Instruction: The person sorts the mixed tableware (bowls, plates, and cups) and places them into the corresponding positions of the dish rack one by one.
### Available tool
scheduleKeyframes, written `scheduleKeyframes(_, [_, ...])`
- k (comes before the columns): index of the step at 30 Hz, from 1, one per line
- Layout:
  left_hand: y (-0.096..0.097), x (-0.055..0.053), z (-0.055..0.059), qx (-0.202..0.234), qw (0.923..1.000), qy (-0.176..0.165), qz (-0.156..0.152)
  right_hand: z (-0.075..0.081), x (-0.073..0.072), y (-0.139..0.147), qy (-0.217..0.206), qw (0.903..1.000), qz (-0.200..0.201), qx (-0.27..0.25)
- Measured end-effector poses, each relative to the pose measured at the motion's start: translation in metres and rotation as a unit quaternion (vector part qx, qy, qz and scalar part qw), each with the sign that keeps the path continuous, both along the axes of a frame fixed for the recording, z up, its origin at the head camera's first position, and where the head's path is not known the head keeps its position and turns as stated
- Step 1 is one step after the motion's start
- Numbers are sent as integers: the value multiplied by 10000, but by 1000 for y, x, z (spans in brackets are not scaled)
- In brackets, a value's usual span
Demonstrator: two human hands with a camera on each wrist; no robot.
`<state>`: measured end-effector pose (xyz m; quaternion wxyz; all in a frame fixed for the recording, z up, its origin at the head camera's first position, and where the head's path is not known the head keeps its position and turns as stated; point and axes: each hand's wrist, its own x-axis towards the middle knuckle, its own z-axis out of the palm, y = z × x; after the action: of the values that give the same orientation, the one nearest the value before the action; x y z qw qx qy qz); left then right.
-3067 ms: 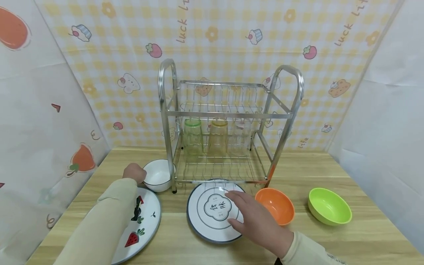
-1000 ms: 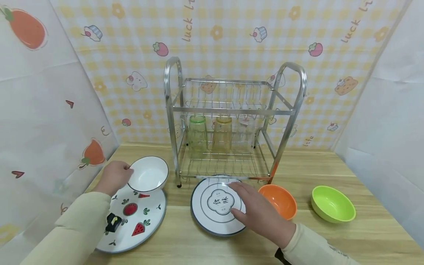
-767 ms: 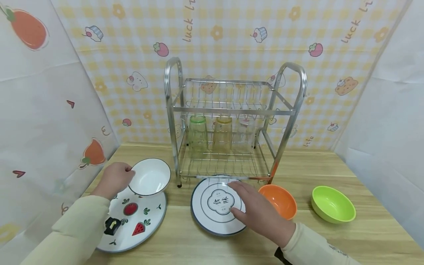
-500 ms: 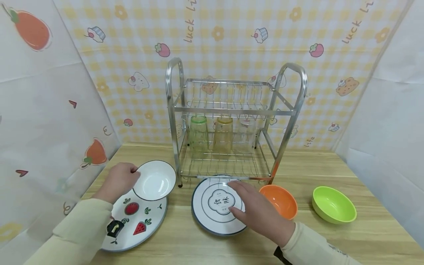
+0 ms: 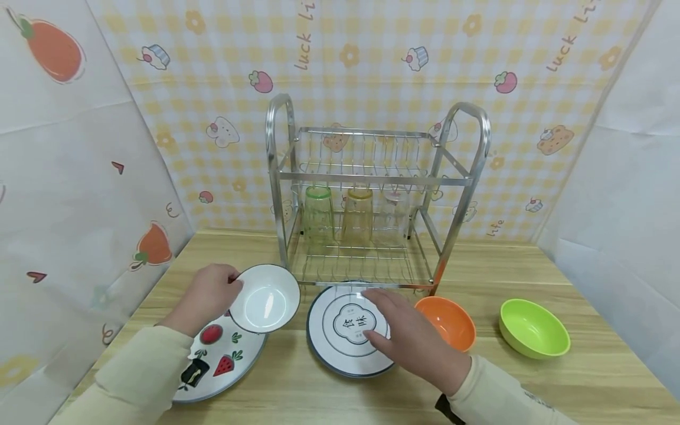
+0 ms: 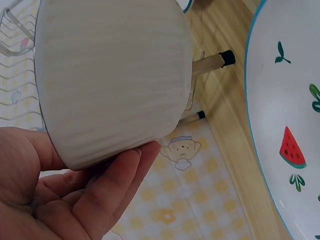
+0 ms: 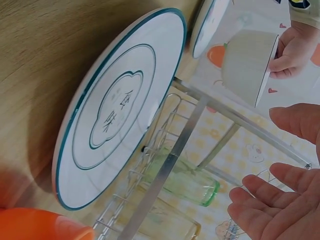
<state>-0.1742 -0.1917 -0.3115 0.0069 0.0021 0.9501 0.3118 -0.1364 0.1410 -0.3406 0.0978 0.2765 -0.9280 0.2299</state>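
Note:
My left hand (image 5: 207,298) pinches the left rim of a white bowl (image 5: 265,299) with a dark edge. In the left wrist view the thumb and fingers (image 6: 120,175) grip that rim, and the bowl's outer wall fills much of the picture. The bowl is held up over the right edge of a large plate (image 5: 234,378) with watermelon prints. My right hand (image 5: 411,339) hovers at the right side of a white plate (image 5: 345,360) with a blue rim and characters in its centre. Its fingers are spread and relaxed, holding nothing, as the right wrist view confirms.
A two-tier metal dish rack (image 5: 372,179) stands behind the plate. On its lower tier are a green glass (image 5: 319,218), a yellow glass (image 5: 358,218) and a clear glass (image 5: 392,218). An orange bowl (image 5: 451,321) and a lime green bowl (image 5: 533,330) sit to the right.
My left hand has lifted the white bowl from beside the rack's left leg, then carried it rightward and nearer over the printed plate. The right hand has stayed nearly in place.

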Motion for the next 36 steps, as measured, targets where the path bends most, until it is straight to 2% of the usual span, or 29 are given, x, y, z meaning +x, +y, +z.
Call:
scheduleKeyframes(3, [6, 2, 0, -72, 9999, 67, -49, 1, 1, -2, -38, 10000, 16, -14])
scheduleKeyframes(8, [16, 5, 0, -210, 9989, 384, -156, 2, 1, -6, -82, 9999, 58, -21])
scheduleKeyframes(13, [27, 9, 1, -136, 9991, 345, -193, 3, 2, -12, -167, 9998, 88, -35])
scheduleKeyframes(20, [43, 11, 2, -185, 9986, 385, -318, 7, 5, -21, -341, 9987, 342, -157])
scheduleKeyframes(30, [61, 10, -1, -67, 9983, 383, -429, 12, 5, -30, -467, 9972, 572, -116])
scheduleKeyframes(36, [70, 9, 0, -152, 9972, 499, -534, 15, 4, -42, -716, 9947, 724, -155])
